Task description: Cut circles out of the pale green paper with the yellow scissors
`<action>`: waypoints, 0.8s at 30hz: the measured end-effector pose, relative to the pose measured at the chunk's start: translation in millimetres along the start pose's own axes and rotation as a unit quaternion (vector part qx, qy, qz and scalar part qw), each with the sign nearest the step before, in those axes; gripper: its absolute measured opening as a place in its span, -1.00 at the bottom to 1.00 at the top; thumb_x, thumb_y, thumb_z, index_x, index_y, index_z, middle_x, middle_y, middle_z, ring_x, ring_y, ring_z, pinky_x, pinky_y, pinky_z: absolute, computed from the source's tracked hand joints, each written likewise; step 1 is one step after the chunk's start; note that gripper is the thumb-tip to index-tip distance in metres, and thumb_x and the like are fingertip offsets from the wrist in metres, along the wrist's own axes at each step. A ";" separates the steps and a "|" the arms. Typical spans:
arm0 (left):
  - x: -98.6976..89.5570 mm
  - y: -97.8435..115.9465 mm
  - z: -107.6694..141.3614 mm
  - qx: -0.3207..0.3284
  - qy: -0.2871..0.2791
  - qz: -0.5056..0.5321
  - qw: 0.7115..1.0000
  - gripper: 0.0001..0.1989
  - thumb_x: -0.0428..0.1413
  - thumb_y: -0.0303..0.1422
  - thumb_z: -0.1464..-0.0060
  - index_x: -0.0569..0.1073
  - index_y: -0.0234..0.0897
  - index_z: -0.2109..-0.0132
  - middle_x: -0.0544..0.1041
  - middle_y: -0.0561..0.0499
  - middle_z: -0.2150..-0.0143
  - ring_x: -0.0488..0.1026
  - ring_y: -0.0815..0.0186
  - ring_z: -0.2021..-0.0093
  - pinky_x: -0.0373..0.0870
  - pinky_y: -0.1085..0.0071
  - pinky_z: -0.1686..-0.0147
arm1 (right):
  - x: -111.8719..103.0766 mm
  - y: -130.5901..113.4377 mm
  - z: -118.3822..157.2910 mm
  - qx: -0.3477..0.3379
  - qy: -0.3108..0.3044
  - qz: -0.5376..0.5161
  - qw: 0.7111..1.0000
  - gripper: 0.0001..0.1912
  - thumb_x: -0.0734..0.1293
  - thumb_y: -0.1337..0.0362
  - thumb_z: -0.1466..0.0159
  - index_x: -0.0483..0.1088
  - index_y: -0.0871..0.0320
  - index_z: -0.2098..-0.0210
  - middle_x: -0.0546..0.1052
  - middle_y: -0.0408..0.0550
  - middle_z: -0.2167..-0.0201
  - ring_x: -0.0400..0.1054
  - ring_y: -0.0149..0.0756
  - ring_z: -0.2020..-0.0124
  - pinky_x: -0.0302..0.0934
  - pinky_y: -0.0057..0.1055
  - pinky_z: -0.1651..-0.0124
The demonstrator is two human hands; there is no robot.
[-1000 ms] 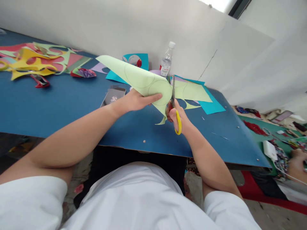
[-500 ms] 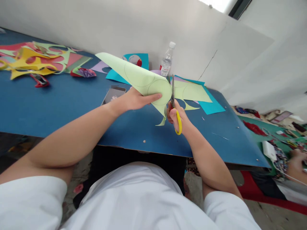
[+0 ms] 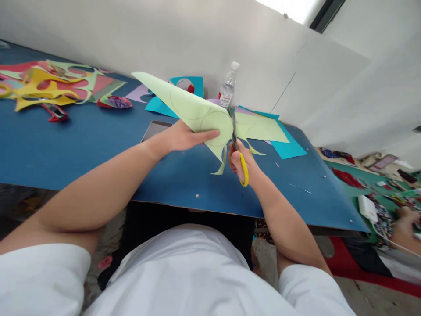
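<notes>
My left hand [image 3: 189,136] grips a pale green sheet of paper [image 3: 187,103] above the table, thumb on top and fingers underneath. Circles are drawn on the sheet, and its right side follows the curve of one of them. A thin cut strip hangs below it. My right hand [image 3: 243,160] is closed round yellow-handled scissors [image 3: 244,169], whose blades point away from me at the sheet's right edge. The blades look nearly closed. Behind them lies another pale green sheet [image 3: 263,127] with a cut edge, on top of a bright blue sheet [image 3: 289,147].
A water bottle [image 3: 227,87] stands by the wall. A phone [image 3: 156,129] lies beyond my left forearm. Yellow, pink and green paper scraps [image 3: 42,87] are heaped at the left of the blue table [image 3: 98,140]. Another person's arm [image 3: 406,226] rests by a green table at right.
The scissor blades have come closer together at the sheet's edge. The pale green scrap by my right hand now hangs or lies slightly differently. The view has shifted a little.
</notes>
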State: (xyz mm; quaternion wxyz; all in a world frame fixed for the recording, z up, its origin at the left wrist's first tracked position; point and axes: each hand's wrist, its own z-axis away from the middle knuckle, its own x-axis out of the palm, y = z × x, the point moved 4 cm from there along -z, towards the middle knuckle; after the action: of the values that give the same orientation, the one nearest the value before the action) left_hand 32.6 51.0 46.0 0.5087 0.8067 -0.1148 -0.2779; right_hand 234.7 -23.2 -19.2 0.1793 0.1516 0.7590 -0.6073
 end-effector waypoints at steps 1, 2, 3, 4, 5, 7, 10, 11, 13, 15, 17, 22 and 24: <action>-0.2 0.9 0.0 -0.007 0.002 0.003 1.000 -0.84 0.37 -0.30 -0.14 0.60 -0.27 0.32 0.52 -0.01 0.46 0.45 0.27 0.43 0.40 0.40 0.38 | 1.0 -0.4 0.3 -0.009 -0.008 -0.004 1.000 -0.13 0.17 -0.69 -0.15 0.24 0.00 0.16 0.27 -0.16 0.44 0.17 -0.30 0.49 -0.01 -0.29 0.50; -0.3 1.6 0.0 -0.012 0.003 0.005 1.000 -0.83 0.38 -0.30 -0.13 0.60 -0.27 0.32 0.51 -0.01 0.47 0.44 0.27 0.44 0.39 0.40 0.39 | 1.6 -0.4 0.6 -0.018 -0.013 -0.007 1.000 -0.15 0.16 -0.67 -0.19 0.23 0.00 0.15 0.25 -0.17 0.44 0.15 -0.30 0.49 -0.01 -0.29 0.50; -0.4 2.0 0.0 -0.015 0.004 0.005 1.000 -0.83 0.39 -0.31 -0.13 0.60 -0.27 0.32 0.51 0.00 0.47 0.44 0.27 0.45 0.39 0.40 0.40 | 2.0 0.0 0.7 -0.024 -0.016 -0.009 1.000 -0.17 0.16 -0.65 -0.21 0.22 0.00 0.14 0.24 -0.17 0.44 0.14 -0.31 0.49 -0.02 -0.29 0.50; -0.6 2.0 -0.1 -0.016 0.004 0.004 1.000 -0.83 0.39 -0.31 -0.13 0.60 -0.28 0.33 0.51 0.00 0.48 0.43 0.28 0.45 0.38 0.41 0.40 | 1.9 0.9 0.8 -0.026 -0.014 -0.009 1.000 -0.18 0.16 -0.64 -0.23 0.22 0.01 0.13 0.23 -0.18 0.45 0.13 -0.32 0.50 -0.02 -0.29 0.49; -0.8 1.8 -0.2 -0.016 0.001 0.001 1.000 -0.83 0.38 -0.32 -0.14 0.60 -0.28 0.34 0.50 -0.01 0.49 0.43 0.28 0.46 0.38 0.41 0.41 | 1.9 2.3 0.6 -0.026 -0.015 -0.008 1.000 -0.18 0.16 -0.64 -0.24 0.22 0.01 0.12 0.22 -0.19 0.46 0.13 -0.32 0.50 -0.01 -0.29 0.48; -1.7 0.6 -0.5 -0.009 -0.004 -0.007 1.000 -0.81 0.37 -0.31 -0.16 0.58 -0.28 0.36 0.49 0.00 0.51 0.42 0.29 0.47 0.38 0.41 0.42 | 2.0 5.5 -0.3 -0.020 -0.018 -0.006 1.000 -0.16 0.16 -0.64 -0.22 0.22 0.03 0.11 0.21 -0.20 0.47 0.13 -0.33 0.50 0.00 -0.29 0.48; -3.4 -2.2 -1.0 0.002 -0.012 -0.014 1.000 -0.78 0.36 -0.25 -0.17 0.58 -0.28 0.35 0.48 0.00 0.51 0.43 0.29 0.46 0.40 0.40 0.42 | 1.9 9.2 -2.3 -0.010 -0.017 -0.011 1.000 -0.11 0.17 -0.68 -0.17 0.23 0.03 0.11 0.20 -0.21 0.49 0.12 -0.33 0.52 -0.01 -0.30 0.50; -4.0 -3.1 -1.2 0.007 -0.013 -0.013 1.000 -0.77 0.37 -0.22 -0.16 0.59 -0.28 0.32 0.50 0.00 0.49 0.45 0.28 0.45 0.42 0.40 0.41 | 1.8 9.6 -2.8 -0.009 -0.017 -0.014 1.000 -0.11 0.17 -0.69 -0.16 0.24 0.03 0.11 0.20 -0.21 0.48 0.12 -0.33 0.53 -0.02 -0.31 0.51; -4.4 -4.3 -1.8 0.017 -0.017 -0.013 1.000 -0.75 0.36 -0.17 -0.17 0.62 -0.29 0.24 0.55 -0.03 0.43 0.49 0.26 0.41 0.47 0.38 0.38 | 1.4 9.4 -3.4 -0.011 -0.016 -0.018 1.000 -0.11 0.18 -0.68 -0.16 0.24 0.03 0.11 0.20 -0.20 0.47 0.13 -0.33 0.52 -0.02 -0.32 0.52; -4.5 -4.9 -2.6 0.028 -0.015 -0.014 0.999 -0.70 0.34 -0.12 -0.17 0.64 -0.29 0.18 0.59 -0.05 0.37 0.50 0.25 0.40 0.50 0.36 0.37 | 1.0 8.3 -3.4 -0.012 -0.016 -0.019 1.000 -0.13 0.20 -0.66 -0.17 0.24 0.03 0.12 0.21 -0.20 0.46 0.15 -0.33 0.51 -0.02 -0.33 0.51; -4.7 -5.8 -3.5 0.034 -0.004 -0.012 0.999 -0.66 0.32 -0.08 -0.18 0.65 -0.30 0.15 0.62 -0.08 0.34 0.52 0.24 0.37 0.53 0.34 0.35 | 0.7 7.2 -2.9 -0.009 -0.016 -0.019 1.000 -0.14 0.21 -0.65 -0.18 0.24 0.03 0.13 0.22 -0.19 0.45 0.15 -0.33 0.51 -0.01 -0.34 0.50; -5.7 -7.5 -5.1 0.041 0.018 0.007 0.999 -0.57 0.32 -0.02 -0.18 0.66 -0.32 0.07 0.67 -0.14 0.22 0.58 0.16 0.27 0.60 0.26 0.26 | 1.1 3.0 -0.4 -0.005 -0.013 -0.027 1.000 -0.13 0.22 -0.66 -0.17 0.22 0.03 0.13 0.20 -0.22 0.47 0.14 -0.35 0.50 0.01 -0.34 0.48; -6.4 -7.2 -5.0 0.051 0.019 0.017 0.998 -0.55 0.32 -0.01 -0.18 0.66 -0.32 0.03 0.68 -0.14 0.17 0.61 0.11 0.19 0.63 0.20 0.15 | 2.1 0.7 0.7 -0.007 -0.018 -0.022 1.000 -0.15 0.21 -0.65 -0.19 0.20 0.03 0.13 0.19 -0.24 0.48 0.12 -0.37 0.51 0.01 -0.35 0.47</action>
State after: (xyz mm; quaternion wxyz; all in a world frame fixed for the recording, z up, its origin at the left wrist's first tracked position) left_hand 29.5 61.1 43.4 0.4736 0.8346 -0.1327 -0.2480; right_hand 233.2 -23.7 -20.9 0.1804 0.1226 0.7631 -0.6084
